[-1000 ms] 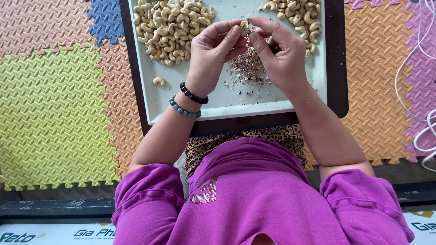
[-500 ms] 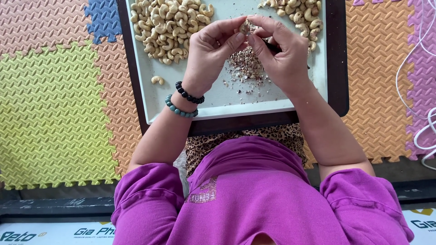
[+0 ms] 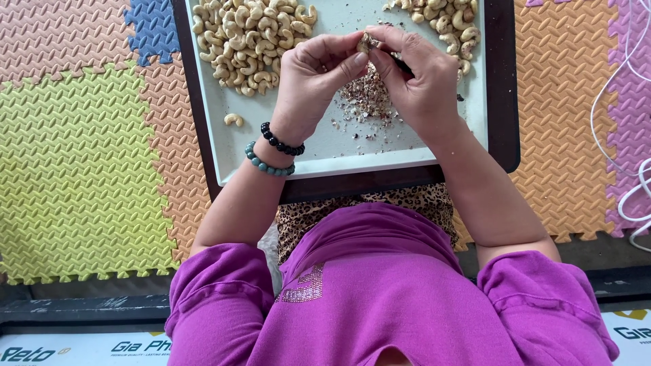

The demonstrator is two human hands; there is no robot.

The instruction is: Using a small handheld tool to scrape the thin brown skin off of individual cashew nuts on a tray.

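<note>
Over the tray (image 3: 434,146), both hands sit a touch nearer its far edge than a second ago, yet the work looks unchanged: the left hand (image 3: 308,85) pinches one cashew (image 3: 366,43) at its fingertips while the right hand (image 3: 424,78) closes on the same nut, a dark tool (image 3: 401,64) tucked beneath its fingers. Husk flakes (image 3: 368,98) lie heaped below, between the peeled pile (image 3: 247,41) and the unpeeled pile (image 3: 451,24), so peeling of this nut seems unfinished.

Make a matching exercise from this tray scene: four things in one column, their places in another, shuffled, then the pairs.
Things
1. pale peeled cashew pile
2. lone cashew
3. heap of skin flakes
4. cashew being worked on

Places
A. pinched between the left hand and right hand
B. on the tray, under the hands
C. tray's far left part
D. alone near the tray's left edge

Pairs: 1-C, 2-D, 3-B, 4-A
</note>
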